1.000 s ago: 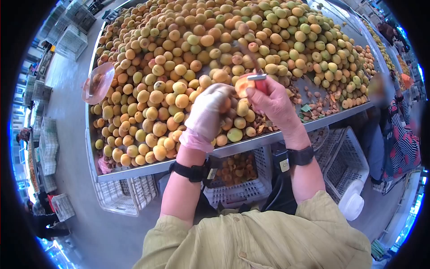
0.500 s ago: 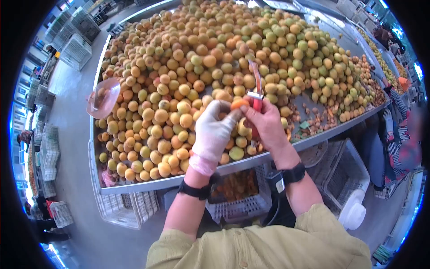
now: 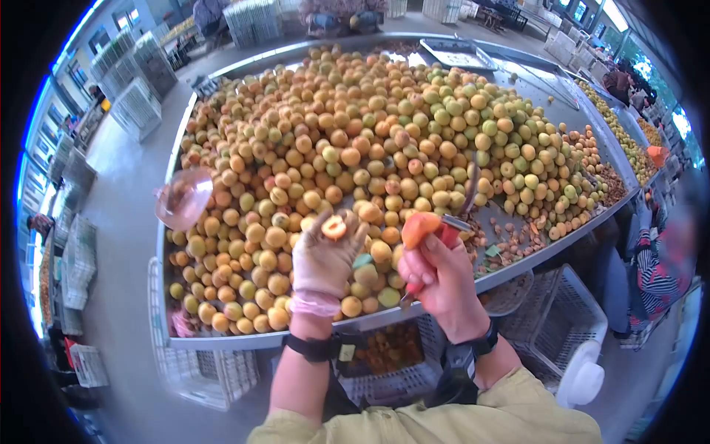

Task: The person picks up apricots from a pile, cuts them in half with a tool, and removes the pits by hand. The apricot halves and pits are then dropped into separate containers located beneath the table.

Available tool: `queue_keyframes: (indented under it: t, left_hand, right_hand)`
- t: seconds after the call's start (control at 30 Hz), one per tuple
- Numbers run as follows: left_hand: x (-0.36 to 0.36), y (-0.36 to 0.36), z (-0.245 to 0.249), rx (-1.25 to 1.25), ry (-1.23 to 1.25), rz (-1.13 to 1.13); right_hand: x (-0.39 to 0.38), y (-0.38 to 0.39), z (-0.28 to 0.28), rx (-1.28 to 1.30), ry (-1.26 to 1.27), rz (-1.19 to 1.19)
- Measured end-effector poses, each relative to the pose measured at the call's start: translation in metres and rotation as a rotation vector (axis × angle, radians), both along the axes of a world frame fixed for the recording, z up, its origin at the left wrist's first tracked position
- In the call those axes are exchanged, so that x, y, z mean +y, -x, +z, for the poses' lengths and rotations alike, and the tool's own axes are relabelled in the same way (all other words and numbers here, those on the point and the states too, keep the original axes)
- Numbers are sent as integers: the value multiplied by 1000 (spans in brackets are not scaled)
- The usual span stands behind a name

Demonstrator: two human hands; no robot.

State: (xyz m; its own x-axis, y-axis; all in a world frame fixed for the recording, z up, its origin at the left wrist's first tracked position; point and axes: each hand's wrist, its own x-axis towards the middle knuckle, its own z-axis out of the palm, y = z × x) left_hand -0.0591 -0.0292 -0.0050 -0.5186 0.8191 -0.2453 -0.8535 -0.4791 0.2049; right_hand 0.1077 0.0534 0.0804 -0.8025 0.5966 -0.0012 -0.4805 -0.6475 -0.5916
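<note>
My left hand (image 3: 325, 259), in a pale, stained glove, cups an apricot half (image 3: 334, 227) with its cut face up; a brownish pit or hollow shows in its middle. My right hand (image 3: 444, 285), bare, grips a red-handled knife (image 3: 449, 235) with a metal collar and a thin, curved blade pointing up and away. Between that hand's thumb and fingers sits an orange apricot piece (image 3: 418, 226), close to the collar. Both hands are above the near edge of a big heap of apricots (image 3: 318, 163), apart from each other.
A metal-rimmed table (image 3: 251, 342) bears the heap. A clear pinkish bowl (image 3: 183, 200) lies at its left edge, a tray (image 3: 458, 55) at the back. Loose pits (image 3: 510, 240) lie right of my hands. Crates (image 3: 558, 314) stand below. Another person (image 3: 658, 274) is at the right.
My hands have moved apart. The apricot they held together now shows as a half in the left and a piece in the right. The view has tilted upward, showing the table's far edge.
</note>
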Motion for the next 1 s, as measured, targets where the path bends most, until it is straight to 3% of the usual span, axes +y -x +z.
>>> queue_keyframes:
  t: [0.2, 0.23, 0.3, 0.43, 0.57, 0.77, 0.87, 0.93, 0.97, 1.0]
  left_hand:
    - [2, -11, 17, -169, -250, -65]
    - [5, -11, 20, -202, -256, -78]
    - [7, -13, 21, -146, -176, -56]
    - [9, -16, 20, -29, -50, -17]
    - [12, -20, 15, -69, -29, -3]
    - [9, -28, 11, -34, 32, -128]
    - [10, -29, 12, -7, 78, -132]
    - [10, -29, 12, 3, 76, -146]
    - [12, -29, 16, 19, 84, -145]
    - [11, -31, 17, 29, 99, -146]
  right_hand:
    - [-48, -26, 47, 435, -208, 177]
    - [-43, -23, 48, 500, -406, 234]
    - [-51, -27, 58, 519, -294, 269]
    - [-44, -24, 56, 543, -344, 377]
    - [-49, -25, 49, 625, -384, 310]
    - [-52, -31, 65, 468, -276, 379]
    - [-64, -29, 60, 443, -153, 295]
    - [-71, -20, 56, 708, -161, 170]
    - [-52, -29, 62, 609, -232, 420]
    - [-54, -21, 56, 730, -272, 353]
